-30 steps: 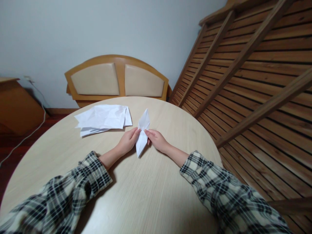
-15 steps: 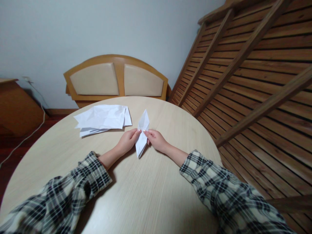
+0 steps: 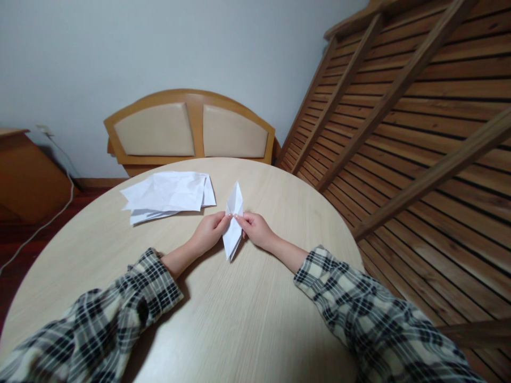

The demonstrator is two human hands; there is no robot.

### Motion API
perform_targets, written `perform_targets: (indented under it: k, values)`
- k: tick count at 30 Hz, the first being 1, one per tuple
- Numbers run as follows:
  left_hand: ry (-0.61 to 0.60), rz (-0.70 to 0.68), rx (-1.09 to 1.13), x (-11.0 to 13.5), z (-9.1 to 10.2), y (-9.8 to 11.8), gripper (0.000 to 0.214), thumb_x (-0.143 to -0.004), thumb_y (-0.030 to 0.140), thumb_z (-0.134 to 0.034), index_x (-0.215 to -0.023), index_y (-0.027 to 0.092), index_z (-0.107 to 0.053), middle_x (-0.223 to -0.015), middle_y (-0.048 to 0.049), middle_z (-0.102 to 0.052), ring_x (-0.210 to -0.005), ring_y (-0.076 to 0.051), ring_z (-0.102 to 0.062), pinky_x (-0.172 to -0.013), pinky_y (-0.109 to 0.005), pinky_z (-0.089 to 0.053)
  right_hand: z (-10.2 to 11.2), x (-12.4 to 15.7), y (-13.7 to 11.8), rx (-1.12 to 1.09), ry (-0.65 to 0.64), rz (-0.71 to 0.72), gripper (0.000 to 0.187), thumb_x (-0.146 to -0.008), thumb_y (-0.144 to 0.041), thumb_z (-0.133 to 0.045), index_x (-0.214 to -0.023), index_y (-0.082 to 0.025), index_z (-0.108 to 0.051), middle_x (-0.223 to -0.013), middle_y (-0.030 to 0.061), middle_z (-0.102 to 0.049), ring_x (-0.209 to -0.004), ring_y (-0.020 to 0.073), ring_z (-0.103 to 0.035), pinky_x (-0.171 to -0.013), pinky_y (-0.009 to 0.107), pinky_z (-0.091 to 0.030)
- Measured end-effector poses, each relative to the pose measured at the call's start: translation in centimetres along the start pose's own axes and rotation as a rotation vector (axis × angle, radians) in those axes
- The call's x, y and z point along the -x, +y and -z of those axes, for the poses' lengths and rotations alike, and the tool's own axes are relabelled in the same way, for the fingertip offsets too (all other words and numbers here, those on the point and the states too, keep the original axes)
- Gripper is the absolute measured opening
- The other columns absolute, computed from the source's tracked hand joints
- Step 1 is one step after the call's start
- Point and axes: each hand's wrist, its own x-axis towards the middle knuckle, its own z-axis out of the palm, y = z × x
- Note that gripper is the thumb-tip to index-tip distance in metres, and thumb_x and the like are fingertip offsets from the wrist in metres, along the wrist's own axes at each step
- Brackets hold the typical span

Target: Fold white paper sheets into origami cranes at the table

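Observation:
A white folded paper (image 3: pixel 232 236), long and diamond-shaped with a split lower point, is held just above the round table (image 3: pixel 239 330). My left hand (image 3: pixel 207 232) pinches its left edge at the middle, thumb on top. On the opposite edge my right hand (image 3: pixel 257 230) grips it the same way, and the two thumb tips nearly meet over the paper's centre. The fingers beneath the paper are mostly hidden. Left of the paper and farther back lies a stack of creased white paper sheets (image 3: pixel 171 191).
Behind the table stands a wooden headboard (image 3: pixel 197 122) with two cream padded panels against the wall. A slatted wooden frame (image 3: pixel 399 133) leans on the right. At the far left are a brown cabinet (image 3: pixel 30 181) and a white cable (image 3: pixel 43 226) running down to the floor.
The folded paper has tilted slightly, its top point shifting a little left and down and its lower point a little right. Both hands stay almost in place, and the stack is unmoved.

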Motion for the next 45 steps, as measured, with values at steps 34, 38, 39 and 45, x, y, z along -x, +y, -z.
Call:
perform_targets:
  k: [34, 38, 39, 45]
  values:
    - [0.118, -0.060, -0.001, -0.5, 0.2, -0.9, 0.035, -0.090, 0.044, -0.047, -0.064, 0.021, -0.047, -0.058, 0.0031, -0.044, -0.057, -0.015, -0.042, -0.056, -0.028, -0.031, 0.4, 0.0, -0.5, -0.149, 0.058, -0.007, 0.048, -0.089, -0.065, -0.047, -0.069, -0.021, -0.051, -0.055, -0.0033, -0.051, -0.051, 0.0113, -0.048, -0.052, 0.026, -0.039]
    - [0.108, -0.059, 0.009, -0.4, 0.1, -0.8, 0.035, -0.091, 0.045, -0.047, -0.066, 0.021, -0.046, -0.059, 0.0033, -0.044, -0.058, -0.015, -0.042, -0.057, -0.028, -0.032, 0.3, -0.1, -0.2, -0.121, 0.074, -0.022, 0.047, -0.091, -0.060, -0.045, -0.067, -0.021, -0.049, -0.054, -0.0032, -0.051, -0.049, 0.0109, -0.047, -0.050, 0.025, -0.038]
    - [0.104, -0.062, 0.006, -0.4, 0.1, -0.7, 0.035, -0.091, 0.045, -0.046, -0.066, 0.021, -0.046, -0.059, 0.0031, -0.045, -0.058, -0.015, -0.043, -0.057, -0.028, -0.032, 0.2, -0.2, -0.2, -0.107, 0.078, -0.020, 0.047, -0.092, -0.060, -0.045, -0.066, -0.021, -0.049, -0.054, -0.0033, -0.051, -0.049, 0.0109, -0.047, -0.050, 0.025, -0.038]
    - [0.111, -0.076, -0.044, -0.3, 0.2, -0.7, 0.034, -0.092, 0.044, -0.044, -0.066, 0.021, -0.045, -0.059, 0.0029, -0.045, -0.058, -0.016, -0.043, -0.058, -0.029, -0.032, 0.1, -0.3, -0.3, -0.071, 0.092, -0.010, 0.050, -0.091, -0.063, -0.045, -0.064, -0.021, -0.047, -0.050, -0.0044, -0.048, -0.047, 0.0104, -0.044, -0.049, 0.025, -0.037]
